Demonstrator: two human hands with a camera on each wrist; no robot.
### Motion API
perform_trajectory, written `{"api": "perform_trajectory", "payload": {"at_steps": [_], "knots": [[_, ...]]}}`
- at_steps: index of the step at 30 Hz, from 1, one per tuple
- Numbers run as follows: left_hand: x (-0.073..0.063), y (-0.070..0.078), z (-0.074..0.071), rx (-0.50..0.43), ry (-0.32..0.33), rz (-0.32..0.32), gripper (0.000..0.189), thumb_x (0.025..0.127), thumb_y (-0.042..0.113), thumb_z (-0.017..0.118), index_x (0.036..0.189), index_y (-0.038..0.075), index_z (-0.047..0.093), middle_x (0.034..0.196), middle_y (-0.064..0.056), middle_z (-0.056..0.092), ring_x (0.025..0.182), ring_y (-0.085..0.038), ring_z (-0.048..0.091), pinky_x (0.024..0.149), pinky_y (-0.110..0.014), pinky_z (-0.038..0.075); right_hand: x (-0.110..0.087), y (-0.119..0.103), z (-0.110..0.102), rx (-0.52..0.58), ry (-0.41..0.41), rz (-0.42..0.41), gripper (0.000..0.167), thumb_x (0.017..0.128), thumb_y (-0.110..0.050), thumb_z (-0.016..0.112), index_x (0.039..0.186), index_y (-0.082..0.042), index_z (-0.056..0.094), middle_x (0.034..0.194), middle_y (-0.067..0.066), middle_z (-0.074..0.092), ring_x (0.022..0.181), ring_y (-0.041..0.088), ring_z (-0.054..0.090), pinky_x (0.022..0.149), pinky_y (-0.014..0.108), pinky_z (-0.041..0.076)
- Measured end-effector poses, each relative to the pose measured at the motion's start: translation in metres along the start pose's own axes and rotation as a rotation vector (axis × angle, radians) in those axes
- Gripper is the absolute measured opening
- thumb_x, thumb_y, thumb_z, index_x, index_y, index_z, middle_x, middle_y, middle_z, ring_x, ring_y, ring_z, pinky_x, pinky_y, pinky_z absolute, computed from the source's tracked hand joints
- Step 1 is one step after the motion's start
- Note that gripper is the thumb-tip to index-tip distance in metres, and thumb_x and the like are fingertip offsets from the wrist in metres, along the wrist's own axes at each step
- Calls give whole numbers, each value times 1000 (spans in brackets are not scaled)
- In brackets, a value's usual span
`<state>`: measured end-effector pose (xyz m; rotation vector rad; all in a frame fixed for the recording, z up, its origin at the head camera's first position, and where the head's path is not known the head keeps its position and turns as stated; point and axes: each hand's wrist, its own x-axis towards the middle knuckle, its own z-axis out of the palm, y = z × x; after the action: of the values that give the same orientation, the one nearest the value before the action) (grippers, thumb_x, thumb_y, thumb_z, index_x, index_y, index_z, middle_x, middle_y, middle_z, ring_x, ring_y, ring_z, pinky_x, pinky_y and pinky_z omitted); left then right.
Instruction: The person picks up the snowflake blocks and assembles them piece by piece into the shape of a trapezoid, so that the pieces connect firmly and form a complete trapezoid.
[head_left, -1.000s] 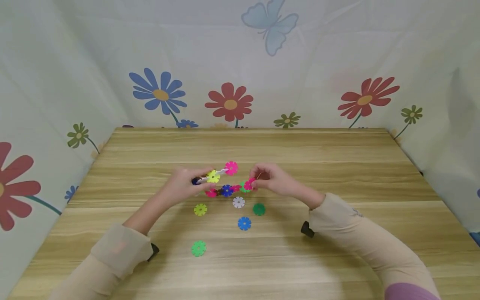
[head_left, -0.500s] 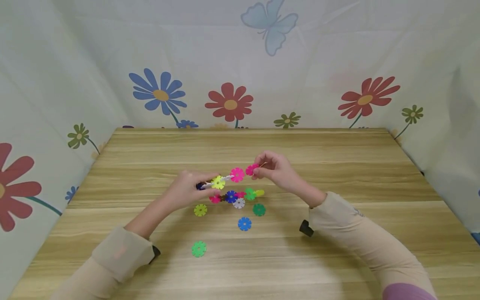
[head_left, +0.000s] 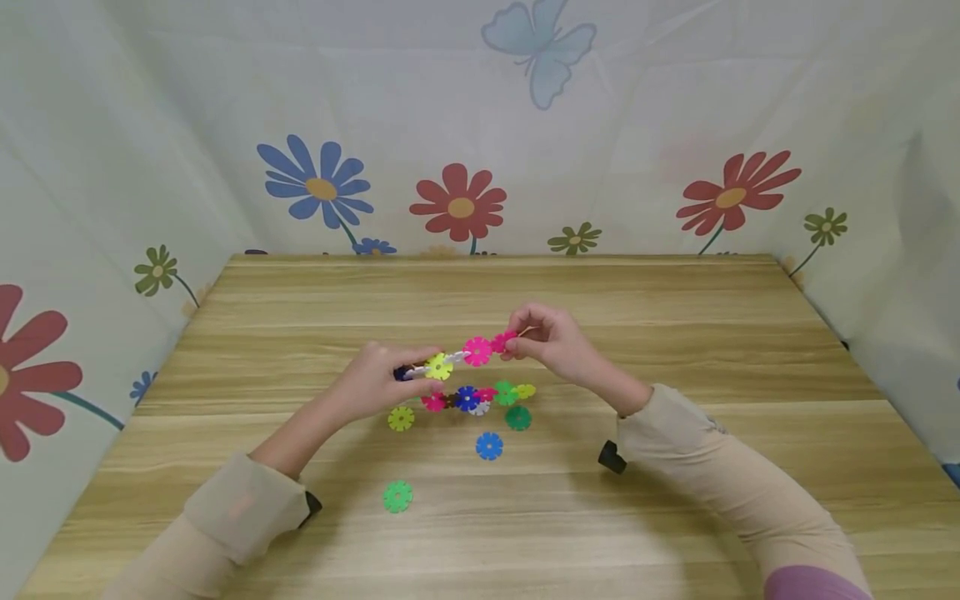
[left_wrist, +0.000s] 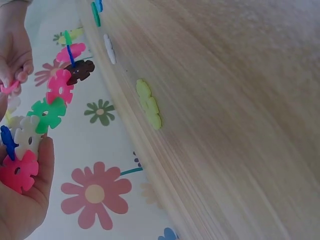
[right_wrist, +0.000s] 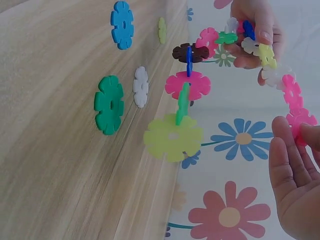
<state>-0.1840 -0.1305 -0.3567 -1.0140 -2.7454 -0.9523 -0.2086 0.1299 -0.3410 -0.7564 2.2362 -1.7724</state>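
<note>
Above the middle of the table, you hold a short chain of snowflake discs in the air between both hands. Your left hand grips its left end, fingers curled round the blue and white pieces there. Your right hand pinches a single pink disc between thumb and fingertips, right against the pink end disc of the chain. Whether the slots have met, you cannot tell from the head view.

Below your hands a second chain lies on the wood, with loose discs near it: a yellow one, a dark green one, a blue one and a light green one closest to you.

The likely trouble is at the joint. If the pink disc meets the end disc at an angle, the slots may not seat and the piece may slide off or twist in your pinch. The chain is held only at its far end, so a push from the right may bend it or pop an inner joint loose. A dropped piece would probably fall among the discs below and knock them out of place.
</note>
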Motion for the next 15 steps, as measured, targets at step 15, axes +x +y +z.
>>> {"api": "perform_trajectory", "payload": {"at_steps": [15], "knots": [[-2, 2, -2, -32, -89, 43, 42, 77, 31, 66, 112, 8, 62, 49, 10, 38, 41, 0, 28, 40, -16, 26, -5, 0, 5, -69, -35, -81, 3, 80, 7, 57, 82, 5, 54, 79, 21, 62, 68, 19, 64, 62, 33, 53]]}}
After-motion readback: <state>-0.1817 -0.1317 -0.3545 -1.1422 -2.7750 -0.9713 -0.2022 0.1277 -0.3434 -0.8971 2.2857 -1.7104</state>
